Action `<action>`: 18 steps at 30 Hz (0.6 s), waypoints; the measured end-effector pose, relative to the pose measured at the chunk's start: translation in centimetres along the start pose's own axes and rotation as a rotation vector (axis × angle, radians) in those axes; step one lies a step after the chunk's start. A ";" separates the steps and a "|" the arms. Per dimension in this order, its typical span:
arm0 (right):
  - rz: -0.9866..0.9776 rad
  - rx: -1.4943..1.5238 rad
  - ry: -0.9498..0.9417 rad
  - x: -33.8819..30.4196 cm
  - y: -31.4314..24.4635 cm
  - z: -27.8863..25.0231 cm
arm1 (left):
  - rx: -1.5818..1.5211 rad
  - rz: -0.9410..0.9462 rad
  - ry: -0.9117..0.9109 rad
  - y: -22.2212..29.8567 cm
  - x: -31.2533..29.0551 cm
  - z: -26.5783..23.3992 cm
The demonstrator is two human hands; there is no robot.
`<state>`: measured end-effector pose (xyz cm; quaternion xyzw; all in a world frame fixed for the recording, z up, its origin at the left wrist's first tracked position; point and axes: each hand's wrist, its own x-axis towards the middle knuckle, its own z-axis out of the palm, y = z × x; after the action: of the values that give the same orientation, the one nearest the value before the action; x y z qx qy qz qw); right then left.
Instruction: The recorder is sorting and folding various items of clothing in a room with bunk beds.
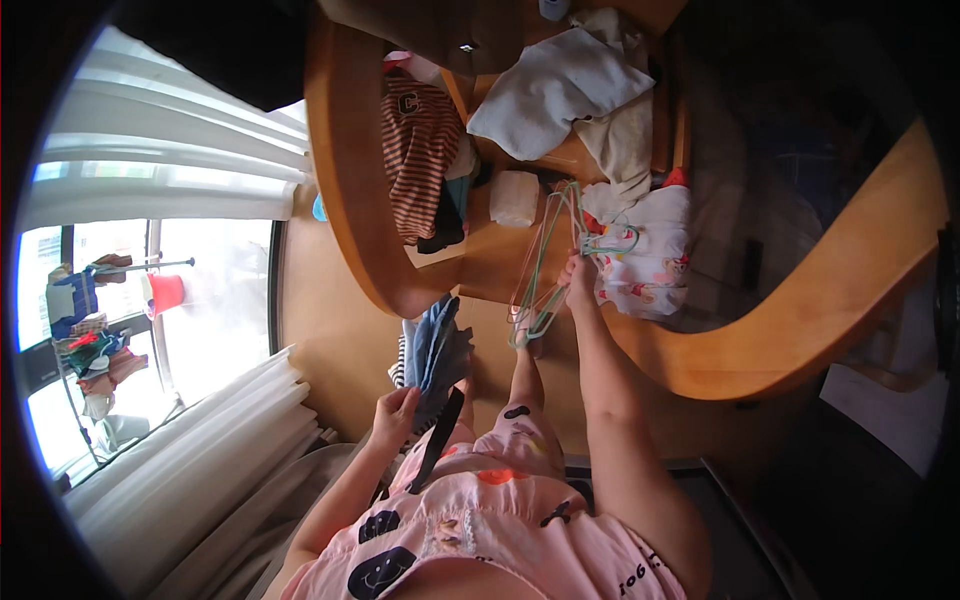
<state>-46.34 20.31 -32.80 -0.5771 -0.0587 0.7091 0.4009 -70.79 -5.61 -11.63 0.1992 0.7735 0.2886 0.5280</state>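
Observation:
My left hand [396, 412] is closed on the top of a blue garment [432, 350], which hangs in folds with a dark strap trailing below it. Black-and-white striped cloth [398, 362] shows along its left edge. In front of me, farther right, my right hand [577, 278] grips several thin clothes hangers [545, 285], mostly pale green, by their hook end. Behind that hand lies a white printed cloth [645, 255] with red and orange figures.
A curved wooden frame [345, 200] surrounds shelves ahead. On them are a brown striped garment [412, 150], a pale grey cloth [560, 90] and a small white packet [514, 198]. To the left are white curtains [200, 450] and a window with a clothes rack and a red bucket [166, 292].

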 end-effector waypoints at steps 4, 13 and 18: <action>-0.040 -0.395 0.215 5.6 3.9 -2.1 | -0.065 -0.096 0.043 -0.2 0.9 -0.4; 0.139 -0.719 0.547 14.1 8.6 -8.4 | -0.032 -0.108 -0.044 0.6 -0.8 -0.6; -0.322 -0.833 0.337 13.4 3.0 -17.9 | -0.072 0.015 -0.249 3.6 -2.0 -0.8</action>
<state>-32.56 19.99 -50.62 -0.7792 -0.3608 0.4504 0.2444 -70.76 -4.31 -7.65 0.2202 0.6896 0.2934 0.6244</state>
